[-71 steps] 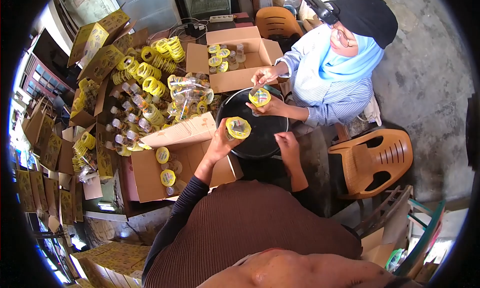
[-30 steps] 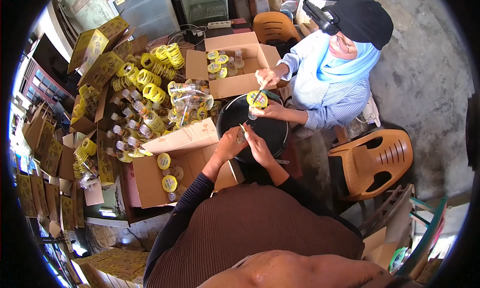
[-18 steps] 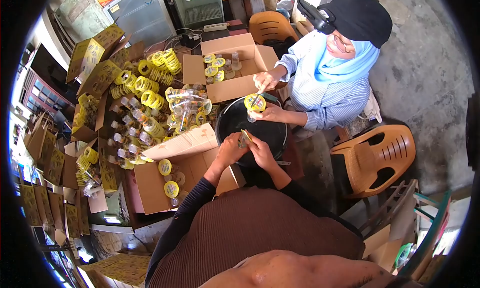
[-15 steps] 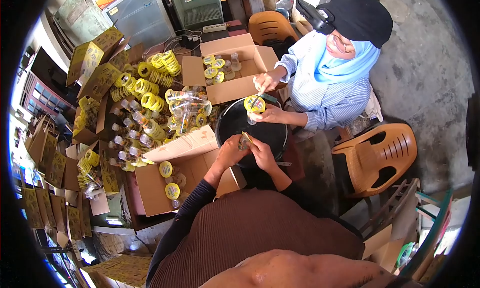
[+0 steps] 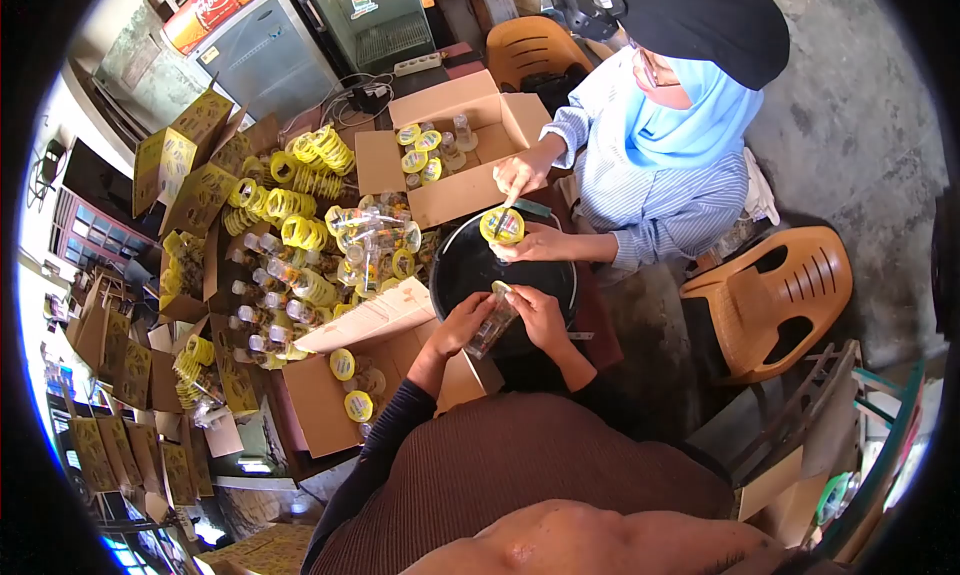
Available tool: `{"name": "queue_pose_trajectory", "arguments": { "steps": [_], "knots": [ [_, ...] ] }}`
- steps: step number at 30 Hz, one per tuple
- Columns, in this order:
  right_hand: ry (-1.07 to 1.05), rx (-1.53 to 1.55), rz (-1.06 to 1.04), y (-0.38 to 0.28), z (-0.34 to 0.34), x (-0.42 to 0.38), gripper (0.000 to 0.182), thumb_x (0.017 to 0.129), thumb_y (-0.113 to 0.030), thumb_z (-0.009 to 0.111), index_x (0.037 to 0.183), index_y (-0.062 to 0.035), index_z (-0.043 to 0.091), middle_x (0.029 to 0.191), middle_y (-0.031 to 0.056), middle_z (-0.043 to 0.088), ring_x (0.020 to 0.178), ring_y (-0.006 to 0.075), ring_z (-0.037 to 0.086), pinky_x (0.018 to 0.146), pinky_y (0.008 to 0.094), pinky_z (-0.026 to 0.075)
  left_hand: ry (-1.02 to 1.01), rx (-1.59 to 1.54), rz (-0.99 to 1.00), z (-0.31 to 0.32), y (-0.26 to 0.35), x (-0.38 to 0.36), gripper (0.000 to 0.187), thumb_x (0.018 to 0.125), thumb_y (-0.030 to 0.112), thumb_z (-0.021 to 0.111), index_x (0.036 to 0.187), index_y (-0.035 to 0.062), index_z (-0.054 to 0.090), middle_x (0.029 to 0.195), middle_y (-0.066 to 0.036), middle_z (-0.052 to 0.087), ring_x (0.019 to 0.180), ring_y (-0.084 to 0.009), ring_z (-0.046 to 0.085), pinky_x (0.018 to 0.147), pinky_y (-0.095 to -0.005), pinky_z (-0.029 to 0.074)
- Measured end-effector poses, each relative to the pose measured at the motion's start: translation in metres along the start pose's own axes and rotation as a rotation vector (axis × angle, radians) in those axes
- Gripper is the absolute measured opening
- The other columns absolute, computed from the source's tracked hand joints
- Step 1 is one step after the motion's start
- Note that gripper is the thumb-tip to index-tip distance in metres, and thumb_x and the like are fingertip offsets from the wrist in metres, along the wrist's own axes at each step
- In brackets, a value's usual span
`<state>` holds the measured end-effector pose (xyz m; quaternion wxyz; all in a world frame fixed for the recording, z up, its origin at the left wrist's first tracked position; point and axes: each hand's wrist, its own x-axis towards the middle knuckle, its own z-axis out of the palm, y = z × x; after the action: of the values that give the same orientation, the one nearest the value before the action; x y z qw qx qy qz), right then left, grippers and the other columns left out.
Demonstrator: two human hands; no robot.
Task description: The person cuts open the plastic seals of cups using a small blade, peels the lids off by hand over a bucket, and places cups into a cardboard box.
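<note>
My left hand (image 5: 462,322) and my right hand (image 5: 540,313) together grip a clear plastic cup (image 5: 492,321), tilted on its side over a black round tub (image 5: 468,267). The cup's yellow lid faces away and barely shows. A cardboard box (image 5: 325,407) with yellow-lidded cups (image 5: 343,363) stands just left of my left hand. Across the tub, another person's hand (image 5: 535,243) holds a yellow-lidded cup (image 5: 502,225), and their other hand (image 5: 522,167) works on it with a thin tool.
A second open cardboard box (image 5: 455,190) with cups stands beyond the tub. Clear bottles (image 5: 262,275), rolls of yellow labels (image 5: 322,147) and yellow cartons (image 5: 165,163) crowd the left. Orange plastic chairs (image 5: 775,295) stand right and behind; a fridge (image 5: 255,55) stands at the back.
My right hand came up from the tub to join the left on the cup. The cup turned from lid-up to lying sideways between both hands. The view tilted slightly.
</note>
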<state>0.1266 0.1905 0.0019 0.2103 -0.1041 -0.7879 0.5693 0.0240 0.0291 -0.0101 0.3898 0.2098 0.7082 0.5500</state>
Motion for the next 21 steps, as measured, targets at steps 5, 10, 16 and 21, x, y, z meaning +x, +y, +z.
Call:
{"name": "queue_pose_trajectory", "arguments": {
  "steps": [5, 10, 16, 21],
  "knots": [
    [-0.023, -0.018, 0.045, 0.005, -0.005, 0.007, 0.023, 0.097, -0.016, 0.060, 0.106, 0.0036, 0.066, 0.090, 0.0215, 0.068, 0.080, 0.0333, 0.069, 0.069, 0.0380, 0.051, 0.074, -0.189, -0.054, 0.001, -0.015, 0.014, 0.038, 0.105, 0.032, 0.048, 0.124, 0.0014, 0.059, 0.102, -0.005, 0.063, 0.090, -0.0122, 0.057, 0.080, -0.0265, 0.048],
    [-0.019, -0.006, 0.068, 0.009, -0.010, 0.011, 0.023, 0.098, -0.017, 0.060, 0.105, 0.0046, 0.065, 0.090, 0.0214, 0.067, 0.079, 0.0339, 0.068, 0.069, 0.0384, 0.051, -0.057, -0.288, -0.172, -0.004, -0.011, 0.024, 0.035, 0.104, 0.027, 0.051, 0.127, 0.0020, 0.056, 0.104, -0.005, 0.063, 0.088, -0.0121, 0.061, 0.073, -0.0259, 0.051],
    [-0.027, 0.008, 0.142, 0.024, -0.011, 0.016, 0.026, 0.099, -0.019, 0.057, 0.106, 0.0051, 0.065, 0.093, 0.0227, 0.068, 0.083, 0.0344, 0.069, 0.071, 0.0385, 0.052, -0.135, -0.530, -0.235, -0.004, -0.013, 0.028, 0.036, 0.104, 0.021, 0.050, 0.134, 0.0006, 0.050, 0.115, -0.010, 0.064, 0.099, -0.0191, 0.066, 0.076, -0.0306, 0.057],
    [0.003, 0.050, 0.210, 0.033, -0.003, 0.017, 0.028, 0.100, -0.023, 0.057, 0.108, 0.0029, 0.065, 0.097, 0.0241, 0.068, 0.089, 0.0334, 0.070, 0.076, 0.0385, 0.052, -0.312, -0.735, 0.028, -0.003, -0.042, 0.027, 0.077, 0.083, 0.036, 0.079, 0.140, 0.0011, 0.041, 0.133, -0.012, 0.056, 0.120, -0.0259, 0.059, 0.094, -0.0417, 0.055]
  ]
}}
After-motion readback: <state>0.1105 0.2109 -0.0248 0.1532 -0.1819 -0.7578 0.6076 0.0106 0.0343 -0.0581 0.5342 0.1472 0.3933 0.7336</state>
